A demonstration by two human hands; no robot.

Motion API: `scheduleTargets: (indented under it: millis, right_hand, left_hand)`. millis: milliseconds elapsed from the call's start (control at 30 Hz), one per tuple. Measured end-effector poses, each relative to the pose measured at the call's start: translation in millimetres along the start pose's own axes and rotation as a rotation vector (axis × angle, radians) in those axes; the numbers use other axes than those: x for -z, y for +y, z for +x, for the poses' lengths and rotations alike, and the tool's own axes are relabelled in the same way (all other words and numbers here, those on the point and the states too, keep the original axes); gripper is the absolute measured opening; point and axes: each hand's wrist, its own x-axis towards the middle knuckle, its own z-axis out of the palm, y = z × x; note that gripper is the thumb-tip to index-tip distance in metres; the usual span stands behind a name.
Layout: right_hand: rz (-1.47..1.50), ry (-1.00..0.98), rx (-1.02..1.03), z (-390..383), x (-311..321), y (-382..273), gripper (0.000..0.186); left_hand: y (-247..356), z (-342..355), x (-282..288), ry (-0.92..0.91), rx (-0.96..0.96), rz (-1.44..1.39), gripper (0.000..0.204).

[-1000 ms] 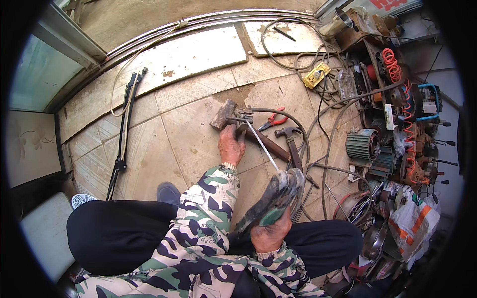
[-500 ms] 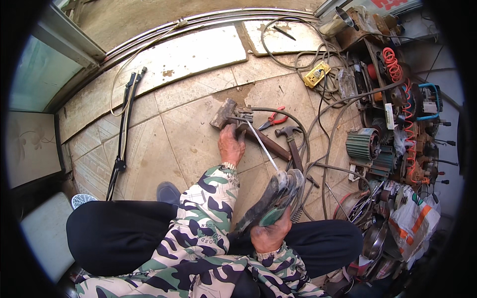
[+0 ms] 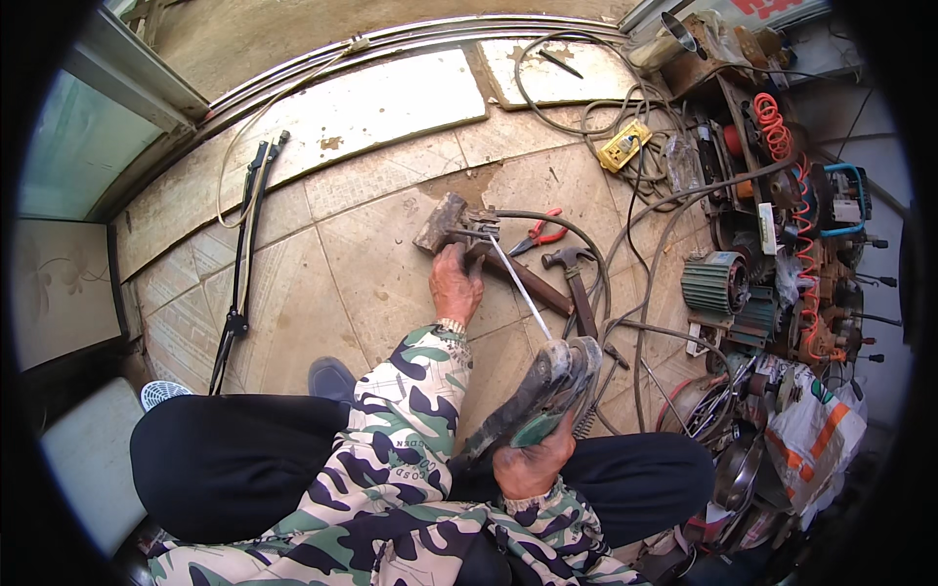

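Note:
My right hand [image 3: 532, 464] is closed round a black electrode holder [image 3: 518, 396] with a green inner part. A thin pale welding rod [image 3: 521, 288] runs from its jaws up to small metal pieces [image 3: 479, 225] beside a heavy, worn hammer head [image 3: 440, 223]. The brown bar [image 3: 528, 276] slanting from that head passes under the rod. Close against the head and bar, my left hand [image 3: 455, 285] has its fingers bent together; what they pinch is hidden. Red-handled pliers [image 3: 539, 232] and a claw hammer [image 3: 576, 283] lie just to the right.
Cables wind over the tiled floor around a yellow socket box [image 3: 622, 146]. Motors [image 3: 713, 283], tools and a plastic bag [image 3: 813, 435] crowd the right side. At left lies a folded black stand [image 3: 244, 264]; pale boards [image 3: 352, 127] line the doorway.
The electrode holder and rod have shifted very slightly right and down. My left hand stays in place by the hammer head.

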Motion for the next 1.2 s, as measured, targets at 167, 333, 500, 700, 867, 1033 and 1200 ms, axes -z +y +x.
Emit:
scheduleTargets:
  millis: [167,333,500,700,867,1033,1200]
  right_hand:
    - [0.022,-0.016,-0.003,1,0,1,0.050]
    - [-0.011,-0.038,-0.023,1,1,0,0.051]
    - [-0.005,-0.021,-0.029,1,0,-2,0.051]
    - [-0.039,-0.009,0.035,1,0,1,0.052]
    - [0.044,-0.011,-0.041,-6,3,2,0.089]
    - [0.093,0.031,-0.059,-8,1,13,0.067]
    - [0.117,0.036,-0.029,-5,0,17,0.057]
  left_hand:
    - [-4,0,-2,0.012,-0.007,0.001,0.026]
    - [-2,0,-1,0.012,-0.004,0.007,0.026]
    - [-3,-1,-1,0.018,-0.023,0.003,0.026]
    - [-4,-1,-3,0.013,-0.041,-0.081,0.024]
    - [-13,-3,-10,0.025,-0.041,0.032,0.029]
    - [-6,-1,-6,0.020,-0.022,0.013,0.022]
    - [-5,1,-4,0.026,-0.024,0.026,0.025]
